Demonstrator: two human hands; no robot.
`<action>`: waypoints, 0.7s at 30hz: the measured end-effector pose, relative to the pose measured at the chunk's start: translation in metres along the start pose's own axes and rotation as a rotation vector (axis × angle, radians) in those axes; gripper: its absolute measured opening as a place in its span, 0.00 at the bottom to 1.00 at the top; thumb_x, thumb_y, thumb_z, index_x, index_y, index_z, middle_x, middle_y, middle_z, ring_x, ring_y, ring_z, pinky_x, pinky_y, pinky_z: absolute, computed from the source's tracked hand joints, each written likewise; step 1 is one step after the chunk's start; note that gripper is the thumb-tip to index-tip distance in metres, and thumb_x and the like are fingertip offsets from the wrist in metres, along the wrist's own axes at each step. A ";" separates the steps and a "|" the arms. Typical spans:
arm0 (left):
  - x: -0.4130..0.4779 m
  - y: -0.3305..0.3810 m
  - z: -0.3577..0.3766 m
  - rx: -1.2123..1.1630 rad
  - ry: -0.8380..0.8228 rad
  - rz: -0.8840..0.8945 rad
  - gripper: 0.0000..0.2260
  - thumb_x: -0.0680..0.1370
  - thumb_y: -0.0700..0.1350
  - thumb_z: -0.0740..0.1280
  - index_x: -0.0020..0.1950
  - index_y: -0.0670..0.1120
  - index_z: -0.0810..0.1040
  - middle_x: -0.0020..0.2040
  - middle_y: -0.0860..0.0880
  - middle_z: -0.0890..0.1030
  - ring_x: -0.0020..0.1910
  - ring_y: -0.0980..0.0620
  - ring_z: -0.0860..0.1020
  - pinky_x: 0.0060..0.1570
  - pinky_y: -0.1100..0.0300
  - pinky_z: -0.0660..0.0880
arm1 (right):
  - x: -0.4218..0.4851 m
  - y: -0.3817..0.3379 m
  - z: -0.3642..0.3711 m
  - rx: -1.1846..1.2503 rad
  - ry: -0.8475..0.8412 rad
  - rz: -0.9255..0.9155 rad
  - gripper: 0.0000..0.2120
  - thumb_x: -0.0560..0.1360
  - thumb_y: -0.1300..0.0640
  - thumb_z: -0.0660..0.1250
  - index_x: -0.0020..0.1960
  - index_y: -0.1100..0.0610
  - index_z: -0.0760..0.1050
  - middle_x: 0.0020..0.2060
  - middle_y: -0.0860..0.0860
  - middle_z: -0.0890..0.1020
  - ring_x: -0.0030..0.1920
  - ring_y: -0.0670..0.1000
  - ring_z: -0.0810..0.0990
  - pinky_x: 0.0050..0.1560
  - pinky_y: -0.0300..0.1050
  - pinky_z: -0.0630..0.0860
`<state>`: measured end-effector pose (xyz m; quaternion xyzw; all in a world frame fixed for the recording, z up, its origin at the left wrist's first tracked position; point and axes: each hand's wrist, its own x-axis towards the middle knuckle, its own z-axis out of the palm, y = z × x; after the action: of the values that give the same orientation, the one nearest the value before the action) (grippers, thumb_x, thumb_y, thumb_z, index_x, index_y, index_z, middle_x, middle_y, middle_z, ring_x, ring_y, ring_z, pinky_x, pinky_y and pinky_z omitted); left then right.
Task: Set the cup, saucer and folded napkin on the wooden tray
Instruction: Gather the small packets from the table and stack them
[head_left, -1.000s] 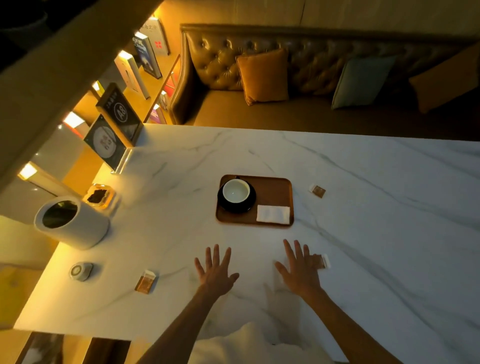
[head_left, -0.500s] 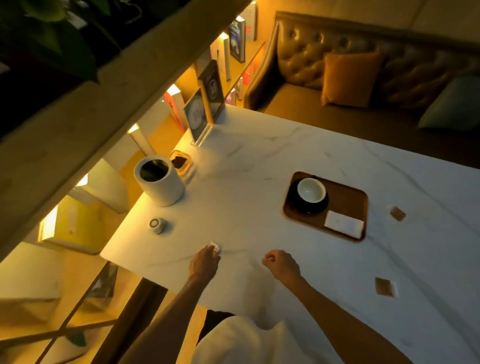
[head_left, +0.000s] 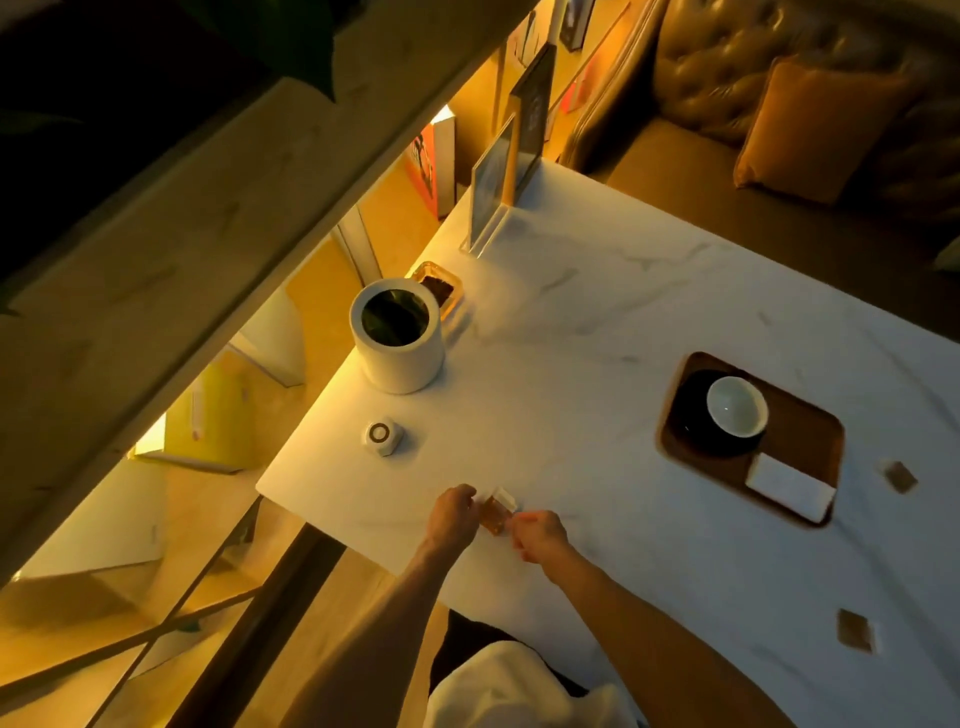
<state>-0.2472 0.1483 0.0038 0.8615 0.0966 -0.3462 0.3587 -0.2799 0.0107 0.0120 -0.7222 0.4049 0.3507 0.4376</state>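
Both pinching a packet (head_left: 496, 514) left of the tray (head_left: 810, 441)
Left hand (head_left: 454, 514) is holding it; right hand (head_left: 540, 535), empty before, is now gripping too.

On tray (head_left: 800, 431): cup (head_left: 736, 406), saucer (head_left: 691, 415), napkin (head_left: 789, 488); left hand (head_left: 454, 512) and right hand (head_left: 537, 535) hold a packet (head_left: 496, 514)

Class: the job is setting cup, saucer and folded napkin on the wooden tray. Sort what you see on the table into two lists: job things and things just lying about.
Job: wooden tray, cup, saucer, folded napkin.

Lying about: white canister, round white gadget, amber dish, sign stand, far packet, near packet, small packet held by left hand and right hand.
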 end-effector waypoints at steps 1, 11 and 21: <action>0.001 -0.001 0.001 -0.024 -0.004 -0.005 0.14 0.80 0.41 0.63 0.64 0.37 0.76 0.62 0.39 0.80 0.61 0.42 0.77 0.60 0.53 0.72 | 0.001 -0.002 0.006 0.033 -0.032 0.003 0.10 0.77 0.57 0.65 0.54 0.60 0.78 0.41 0.57 0.79 0.40 0.53 0.76 0.42 0.45 0.75; 0.001 -0.012 0.028 -0.456 -0.198 -0.151 0.06 0.77 0.38 0.67 0.48 0.36 0.78 0.39 0.38 0.79 0.36 0.46 0.76 0.38 0.55 0.72 | 0.005 0.017 0.009 0.303 -0.108 0.015 0.08 0.78 0.59 0.65 0.55 0.60 0.77 0.42 0.56 0.81 0.42 0.53 0.78 0.41 0.43 0.78; -0.024 0.033 0.110 -0.553 -0.416 -0.101 0.03 0.78 0.36 0.67 0.46 0.38 0.80 0.36 0.44 0.80 0.35 0.50 0.79 0.38 0.59 0.81 | 0.007 0.104 -0.081 0.357 -0.029 -0.066 0.05 0.76 0.55 0.69 0.49 0.56 0.77 0.41 0.53 0.82 0.42 0.51 0.82 0.42 0.43 0.82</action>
<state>-0.3098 0.0510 -0.0175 0.6366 0.1541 -0.4925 0.5731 -0.3574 -0.0951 -0.0003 -0.6406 0.4306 0.2692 0.5760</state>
